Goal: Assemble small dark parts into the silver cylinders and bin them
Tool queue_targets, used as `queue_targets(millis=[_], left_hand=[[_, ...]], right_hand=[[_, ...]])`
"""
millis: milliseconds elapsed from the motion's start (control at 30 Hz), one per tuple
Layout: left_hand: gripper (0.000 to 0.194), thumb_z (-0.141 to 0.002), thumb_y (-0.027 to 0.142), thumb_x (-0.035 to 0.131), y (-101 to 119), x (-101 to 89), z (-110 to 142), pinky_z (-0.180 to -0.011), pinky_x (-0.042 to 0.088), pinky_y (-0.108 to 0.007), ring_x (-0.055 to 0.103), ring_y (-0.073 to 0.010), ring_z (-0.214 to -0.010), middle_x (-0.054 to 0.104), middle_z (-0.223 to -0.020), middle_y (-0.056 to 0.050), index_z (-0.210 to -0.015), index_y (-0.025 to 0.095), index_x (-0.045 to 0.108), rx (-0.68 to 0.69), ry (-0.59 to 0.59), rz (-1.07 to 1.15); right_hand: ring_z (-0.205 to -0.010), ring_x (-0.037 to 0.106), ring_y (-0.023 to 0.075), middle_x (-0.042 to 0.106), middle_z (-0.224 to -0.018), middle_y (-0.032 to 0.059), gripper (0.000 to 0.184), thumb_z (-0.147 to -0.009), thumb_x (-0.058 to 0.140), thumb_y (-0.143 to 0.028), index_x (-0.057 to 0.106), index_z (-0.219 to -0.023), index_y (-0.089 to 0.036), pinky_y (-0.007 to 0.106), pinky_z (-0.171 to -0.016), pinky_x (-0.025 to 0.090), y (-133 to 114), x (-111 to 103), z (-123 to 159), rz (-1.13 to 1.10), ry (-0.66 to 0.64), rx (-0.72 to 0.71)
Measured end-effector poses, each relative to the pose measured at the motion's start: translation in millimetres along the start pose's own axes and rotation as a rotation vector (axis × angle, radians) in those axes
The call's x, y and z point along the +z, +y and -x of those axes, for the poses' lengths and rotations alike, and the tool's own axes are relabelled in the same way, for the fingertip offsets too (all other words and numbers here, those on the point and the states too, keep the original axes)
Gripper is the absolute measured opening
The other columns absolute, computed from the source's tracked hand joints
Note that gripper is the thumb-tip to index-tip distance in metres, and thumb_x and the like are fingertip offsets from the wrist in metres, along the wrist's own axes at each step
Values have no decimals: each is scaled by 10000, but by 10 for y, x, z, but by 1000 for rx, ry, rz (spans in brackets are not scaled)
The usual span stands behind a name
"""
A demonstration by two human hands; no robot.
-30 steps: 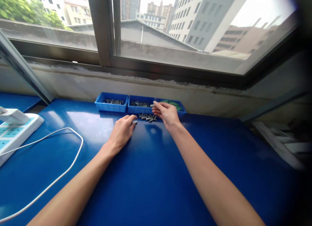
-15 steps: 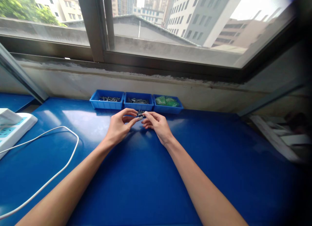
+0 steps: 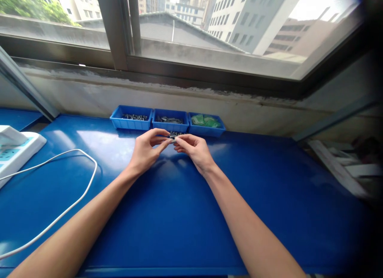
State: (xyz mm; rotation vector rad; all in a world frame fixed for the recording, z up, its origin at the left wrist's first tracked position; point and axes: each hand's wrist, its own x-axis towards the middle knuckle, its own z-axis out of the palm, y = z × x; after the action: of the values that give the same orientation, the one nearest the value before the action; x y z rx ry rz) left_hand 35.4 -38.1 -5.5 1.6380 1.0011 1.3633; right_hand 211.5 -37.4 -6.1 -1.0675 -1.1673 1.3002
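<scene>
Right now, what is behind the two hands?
Past the left hand and right hand, part of a pile of small parts shows, then the middle blue bin with grey pieces inside. The fingers cover the pile's near side; its full extent cannot be seen.

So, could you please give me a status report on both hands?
Left hand, right hand: close together, pinching small parts, details too small to tell. Loose parts just beyond, partly hidden. White cable off left, touching neither hand.
</scene>
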Motion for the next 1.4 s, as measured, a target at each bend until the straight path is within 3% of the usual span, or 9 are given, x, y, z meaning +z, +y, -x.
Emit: queue_targets(millis=[233,433,567,733,900,1000,1133,1233,1400], left_hand=[[314,-876,451,639,-60,-100,-58,-761,581,-300,730,-198,-812,741,-897,-74,-994,163,678,-56,110,-48],[329,-871,458,632,-140,-150,-83,-727,565,-294,719,-183,-757,738,-849,-71,-990,155,679,-137,118,-23],[324,-873,463,623,-130,-130,-71,-707,555,-282,720,-184,-746,735,-837,-66,-974,160,678,-140,96,-51],[253,-909,401,573,-119,-103,-38,-738,543,-286,707,-184,-796,734,-882,-53,-992,188,683,-43,29,-228],[249,-929,296,524,-141,-82,-6,-902,510,-354,660,-221,-986,714,-1066,-76,-1090,212,694,124,-135,-504],[284,-941,278,501,-162,-81,1,-978,485,-398,613,-248,-1086,692,-1137,-89,-1149,208,682,168,-199,-584],[296,-953,281,492,-188,-84,0,-1014,475,-414,579,-251,-1127,675,-1177,-90,-1174,212,676,219,-191,-622],[318,-956,284,494,-212,-73,5,-1055,453,-434,534,-263,-1195,656,-1224,-96,-1219,210,659,260,-195,-682],[423,-969,331,471,-282,-45,7,-1128,374,-509,398,-301,-1364,565,-1395,-93,-1372,237,557,263,-255,-812]], right_hand=[[-806,728,186,767,-866,44,298,-693,839,-362,735,-917,-196,329,-794,573,-28,-24,1,-98,69,-117],[-870,725,201,767,-892,39,269,-656,856,-333,738,-861,-205,345,-845,559,-43,-49,-3,-61,59,-143],[-802,725,188,765,-847,39,299,-657,859,-359,742,-878,-196,335,-804,572,-40,-45,-7,-69,65,-111],[-652,690,130,755,-776,43,314,-698,830,-419,752,-871,-168,254,-663,576,-32,-38,-6,-102,149,-27],[-618,685,131,740,-722,49,304,-673,849,-395,742,-816,-148,233,-616,577,-86,-43,-201,-69,277,-40],[-670,712,153,746,-744,47,266,-669,849,-350,724,-808,-161,257,-666,596,-162,-28,-417,-68,267,-45],[-895,740,189,766,-913,45,282,-719,794,-310,693,-959,-201,305,-823,590,-184,-39,-549,-151,239,-124],[-815,736,205,758,-876,58,225,-776,721,-347,691,-940,-196,345,-788,585,-91,-118,-437,50,290,-173],[-925,674,255,739,-985,97,192,-855,588,-268,727,-968,-197,417,-918,513,45,-241,-166,893,260,-400]])
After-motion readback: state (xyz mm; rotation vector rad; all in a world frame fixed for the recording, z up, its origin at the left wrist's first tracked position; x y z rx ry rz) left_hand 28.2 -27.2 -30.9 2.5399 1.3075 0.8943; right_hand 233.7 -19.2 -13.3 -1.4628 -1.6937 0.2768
